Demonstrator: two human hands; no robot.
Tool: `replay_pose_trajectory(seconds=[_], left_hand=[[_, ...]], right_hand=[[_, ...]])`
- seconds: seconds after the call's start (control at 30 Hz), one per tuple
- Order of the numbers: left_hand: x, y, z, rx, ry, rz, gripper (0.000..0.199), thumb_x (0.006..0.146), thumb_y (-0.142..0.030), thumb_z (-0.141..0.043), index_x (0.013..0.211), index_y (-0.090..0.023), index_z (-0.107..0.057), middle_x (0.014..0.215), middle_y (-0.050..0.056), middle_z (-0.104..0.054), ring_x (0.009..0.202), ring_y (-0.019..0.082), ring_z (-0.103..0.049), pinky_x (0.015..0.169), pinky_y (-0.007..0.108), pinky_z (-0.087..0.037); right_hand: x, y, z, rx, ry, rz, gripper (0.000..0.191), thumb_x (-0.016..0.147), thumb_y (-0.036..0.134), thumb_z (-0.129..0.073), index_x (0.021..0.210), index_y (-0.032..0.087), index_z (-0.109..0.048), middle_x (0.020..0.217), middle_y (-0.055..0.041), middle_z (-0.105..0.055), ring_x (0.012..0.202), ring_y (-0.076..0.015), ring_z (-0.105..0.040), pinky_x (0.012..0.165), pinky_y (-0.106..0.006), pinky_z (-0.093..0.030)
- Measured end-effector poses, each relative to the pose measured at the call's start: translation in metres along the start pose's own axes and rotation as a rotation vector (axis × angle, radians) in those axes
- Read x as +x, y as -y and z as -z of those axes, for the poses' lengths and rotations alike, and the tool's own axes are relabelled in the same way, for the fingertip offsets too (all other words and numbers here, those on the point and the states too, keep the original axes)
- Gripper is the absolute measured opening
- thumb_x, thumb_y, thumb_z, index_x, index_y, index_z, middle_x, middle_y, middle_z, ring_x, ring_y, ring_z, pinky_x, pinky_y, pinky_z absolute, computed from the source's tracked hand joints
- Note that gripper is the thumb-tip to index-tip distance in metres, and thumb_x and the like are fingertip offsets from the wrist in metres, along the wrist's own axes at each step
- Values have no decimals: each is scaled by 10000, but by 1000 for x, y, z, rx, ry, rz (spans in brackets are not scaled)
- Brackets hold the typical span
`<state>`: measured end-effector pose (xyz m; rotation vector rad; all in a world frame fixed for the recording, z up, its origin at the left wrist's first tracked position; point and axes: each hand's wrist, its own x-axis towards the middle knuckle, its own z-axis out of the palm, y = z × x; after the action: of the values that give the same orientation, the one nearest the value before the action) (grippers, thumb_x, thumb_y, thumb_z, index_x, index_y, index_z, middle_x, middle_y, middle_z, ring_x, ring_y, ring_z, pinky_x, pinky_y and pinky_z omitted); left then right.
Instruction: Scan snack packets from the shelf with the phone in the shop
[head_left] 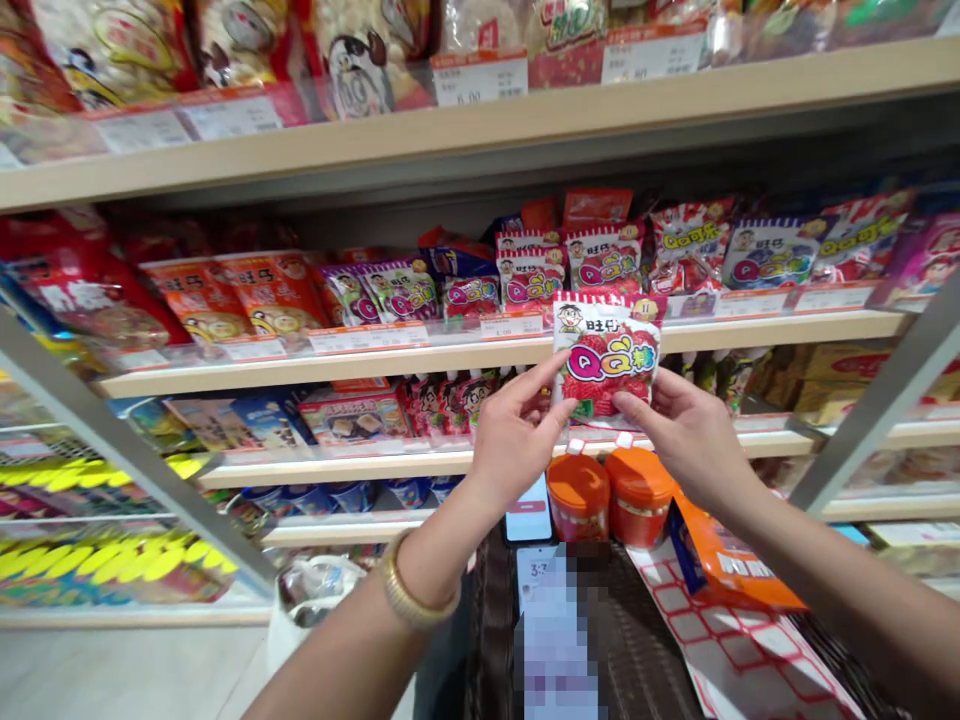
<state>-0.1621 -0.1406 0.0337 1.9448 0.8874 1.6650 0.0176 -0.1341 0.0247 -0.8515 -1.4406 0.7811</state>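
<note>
A small candy bag (606, 362) with a strawberry picture and colourful QQ lettering is held upright between both hands, its front towards me. My left hand (517, 425) pinches its lower left edge with thumb and fingers. At the lower right edge, my right hand (686, 425) grips it, the thumb lying on the front. Similar candy bags (606, 260) stand on the shelf just behind it. Below the hands are two orange-lidded jars (577, 485), close together.
A shelf edge (480, 350) with price labels runs behind the hands, another above. On the dark woven surface (645, 620) lie phones (529, 515), an orange package (731, 560) and a red-and-white patterned bag (750, 660). A white bag (311, 590) stands lower left.
</note>
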Motion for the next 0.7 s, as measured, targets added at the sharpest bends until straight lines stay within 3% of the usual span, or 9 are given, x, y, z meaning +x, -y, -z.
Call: replay_pose_trajectory(seconds=[0.13,0.23,0.37,0.47,0.63,0.7], left_hand=[[46,4,21,118,0,-131,467,836,-191,-656,1297,-261,-628,1221,42,-712,878,158,-727,807,292,-607],[95,8,39,227,-40,-239,499,832,-151,-645,1315,-272,-614,1306,33,-672,959,180,-723,882,314,-589],[142,20,56,478,-70,-212,569,810,-104,-658,1347,-276,-589,1192,26,-730,844,183,-736,886,340,-575],[150,31,59,624,-57,-145,568,816,-115,-661,1360,-256,-581,1079,34,-768,845,206,-736,910,363,-563],[140,41,59,776,-19,-65,457,839,-170,-663,1293,-223,-645,1181,61,-742,1034,230,-712,1003,348,-514],[136,40,59,805,15,-61,381,869,-185,-625,1246,-211,-680,1197,62,-736,1084,227,-697,1023,333,-498]], right_hand=[[50,20,-6,-335,-3,177,216,826,310,-639,982,186,-723,785,-31,-736,650,-191,-634,667,-351,-522],[97,40,-17,-545,-90,344,228,784,188,-663,1004,182,-723,842,-43,-733,696,-200,-636,700,-343,-501],[144,48,-35,-721,-201,376,291,748,176,-730,1038,167,-703,833,-52,-720,751,-225,-650,745,-345,-490],[158,39,-44,-822,-175,309,261,765,174,-718,1024,166,-688,864,-61,-725,790,-235,-660,755,-339,-486],[156,24,-48,-935,-103,259,601,770,190,-714,1334,181,-505,898,-68,-737,834,-264,-673,757,-342,-478],[153,22,-47,-1015,-42,292,479,828,222,-653,1296,196,-552,912,-78,-742,835,-266,-675,752,-341,-470]])
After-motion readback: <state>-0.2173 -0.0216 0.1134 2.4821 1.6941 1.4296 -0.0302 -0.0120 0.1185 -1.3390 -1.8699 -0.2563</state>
